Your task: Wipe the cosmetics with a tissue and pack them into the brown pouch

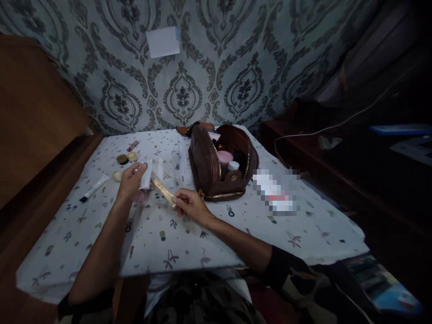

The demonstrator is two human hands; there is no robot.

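Observation:
My left hand (131, 181) is closed on a white wipe or tissue (147, 174), which hangs from the fingers over the table. In a pinch, my right hand (191, 206) holds the lower end of a pale yellow tube (163, 191). The tube slants up to the left, and its upper end meets the wipe. Just beyond my right hand stands a brown makeup bag (206, 157), unzipped, with a pink round container (225, 157) and a white-lidded jar (233, 166) inside. Something pink (140, 196) lies below my left hand, partly hidden.
Left on the patterned tablecloth (209, 245) lie a white tube with a dark cap (94, 188), a small open pot (131, 156), its dark lid (122, 159) and a small reddish tube (132, 145). A blurred-out white item (276, 191) lies right of the bag. Wooden furniture (40, 112) borders the left.

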